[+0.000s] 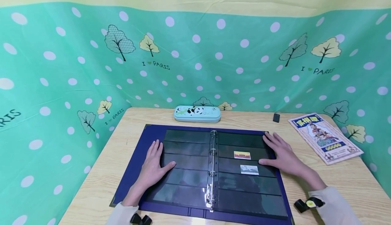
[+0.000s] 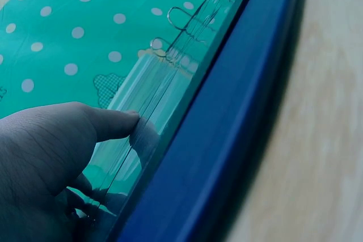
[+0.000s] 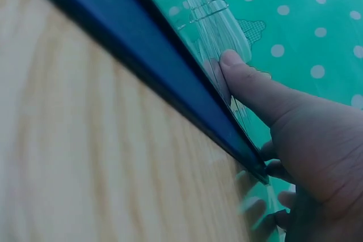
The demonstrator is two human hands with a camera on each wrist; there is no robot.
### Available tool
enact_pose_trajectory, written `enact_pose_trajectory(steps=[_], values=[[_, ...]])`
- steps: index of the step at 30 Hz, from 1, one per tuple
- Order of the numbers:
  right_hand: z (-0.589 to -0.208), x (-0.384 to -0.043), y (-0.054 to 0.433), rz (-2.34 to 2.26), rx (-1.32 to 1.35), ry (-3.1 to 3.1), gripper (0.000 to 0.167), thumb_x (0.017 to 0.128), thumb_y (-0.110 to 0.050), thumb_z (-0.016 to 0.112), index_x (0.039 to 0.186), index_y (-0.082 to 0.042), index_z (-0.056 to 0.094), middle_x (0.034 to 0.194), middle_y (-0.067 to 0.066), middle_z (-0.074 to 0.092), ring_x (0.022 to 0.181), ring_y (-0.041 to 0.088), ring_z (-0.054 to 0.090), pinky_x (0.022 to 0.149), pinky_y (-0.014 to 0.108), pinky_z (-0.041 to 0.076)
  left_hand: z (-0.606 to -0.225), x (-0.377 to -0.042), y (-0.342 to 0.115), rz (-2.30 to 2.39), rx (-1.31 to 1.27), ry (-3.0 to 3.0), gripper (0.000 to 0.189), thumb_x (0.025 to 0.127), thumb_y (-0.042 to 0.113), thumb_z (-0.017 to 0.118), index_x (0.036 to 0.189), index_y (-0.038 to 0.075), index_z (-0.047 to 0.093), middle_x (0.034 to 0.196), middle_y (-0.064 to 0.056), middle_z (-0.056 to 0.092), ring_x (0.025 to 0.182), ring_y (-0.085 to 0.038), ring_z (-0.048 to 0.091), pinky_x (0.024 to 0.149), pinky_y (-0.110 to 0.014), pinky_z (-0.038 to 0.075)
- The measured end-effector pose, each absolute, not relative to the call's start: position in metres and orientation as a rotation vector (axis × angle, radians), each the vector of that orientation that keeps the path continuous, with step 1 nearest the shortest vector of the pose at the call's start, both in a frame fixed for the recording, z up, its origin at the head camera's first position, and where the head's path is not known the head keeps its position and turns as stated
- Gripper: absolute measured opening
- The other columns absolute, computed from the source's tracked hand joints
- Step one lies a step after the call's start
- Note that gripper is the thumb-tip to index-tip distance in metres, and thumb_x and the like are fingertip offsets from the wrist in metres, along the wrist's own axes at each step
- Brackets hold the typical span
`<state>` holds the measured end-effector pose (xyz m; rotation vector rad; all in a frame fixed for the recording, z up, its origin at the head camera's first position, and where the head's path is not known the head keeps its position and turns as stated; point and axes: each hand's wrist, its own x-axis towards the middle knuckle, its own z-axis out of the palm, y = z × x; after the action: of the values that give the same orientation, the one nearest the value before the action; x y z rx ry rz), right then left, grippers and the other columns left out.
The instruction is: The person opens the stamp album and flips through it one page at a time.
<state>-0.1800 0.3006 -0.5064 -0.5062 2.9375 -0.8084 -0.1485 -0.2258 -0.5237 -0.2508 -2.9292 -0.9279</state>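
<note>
At the far left, a green fabric curtain with white dots and printed trees [image 1: 61, 82] is being seen, and its folds are being carried across behind a pale wood-grained table [image 1: 100, 181]. On the table, a large dark-blue ring-bound album with metal corners [image 1: 134, 167] is being kept spread flat, centred before the person. Over the outer part of its black left page with clear horizontal strips [image 1: 187, 160], the left hand [image 1: 152, 167] is being rested, released, with fingers extended, thumb spread inward and nothing being grasped. Below it, a pale sleeve [image 1: 120, 214] and a small black wrist device [image 1: 141, 219] are being worn.

Behind the album, a light-blue oblong case with a panda picture [image 1: 197, 114] is being set near the curtain. Down the album's middle, the pages are being held by a silvery metal ring binding [image 1: 210, 174]. On the black right page [image 1: 244, 184], a small red-and-yellow stamp-like rectangle [image 1: 242, 155] is being displayed one strip above a small grey-and-white stamp-like rectangle [image 1: 249, 170].

By the page's upper outer edge, the right hand [image 1: 284, 155] is being laid, likewise released, its thumb being pressed lightly to the page. Beyond it, a tiny black block [image 1: 276, 117] is being left near the curtain, and farther right a colourful printed paper booklet [image 1: 326, 138] is being laid aslant.
</note>
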Motion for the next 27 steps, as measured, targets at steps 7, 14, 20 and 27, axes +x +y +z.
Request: enact_pose_trajectory(steps=[7,14,20,27], values=[[-0.5079,-0.1823,0.3022,-0.786,-0.514,2.937,0.110,0.092,-0.053,0.089,0.169,0.006,0.037,0.178,0.030,0.029,0.166,0.056,0.010,0.120,0.084,0.017,-0.5241,-0.1488,-0.2259,-0.924,-0.250,-2.932,0.105,0.099,0.046,0.082,0.167,-0.015,0.031,0.179,-0.034,0.020,0.167,-0.052,0.014,0.127,-0.073,0.027],[-0.5068,-0.1820,0.3001,-0.780,-0.514,2.939,0.105,0.093,-0.053,0.088,0.167,0.006,0.042,0.175,0.030,0.034,0.165,0.056,0.013,0.121,0.083,0.018,-0.5238,-0.1483,-0.2255,-0.918,-0.254,-2.925,0.104,0.098,0.046,0.082,0.166,-0.016,0.032,0.178,-0.034,0.022,0.166,-0.053,0.015,0.127,-0.073,0.027],[-0.5053,-0.1802,0.2991,-0.785,-0.542,2.939,0.099,0.094,-0.048,0.088,0.166,0.004,0.046,0.174,0.031,0.035,0.163,0.059,0.017,0.120,0.082,0.018,-0.5245,-0.1483,-0.2258,-0.919,-0.254,-2.926,0.104,0.098,0.046,0.082,0.167,-0.015,0.033,0.178,-0.034,0.022,0.167,-0.053,0.015,0.127,-0.074,0.027],[-0.5042,-0.1776,0.2966,-0.832,-0.481,2.931,0.108,0.093,-0.048,0.090,0.176,-0.012,0.031,0.174,0.039,0.027,0.160,0.063,0.022,0.119,0.083,0.019,-0.5249,-0.1489,-0.2255,-0.922,-0.254,-2.928,0.104,0.098,0.046,0.082,0.167,-0.015,0.032,0.178,-0.034,0.022,0.167,-0.053,0.015,0.127,-0.074,0.027]])
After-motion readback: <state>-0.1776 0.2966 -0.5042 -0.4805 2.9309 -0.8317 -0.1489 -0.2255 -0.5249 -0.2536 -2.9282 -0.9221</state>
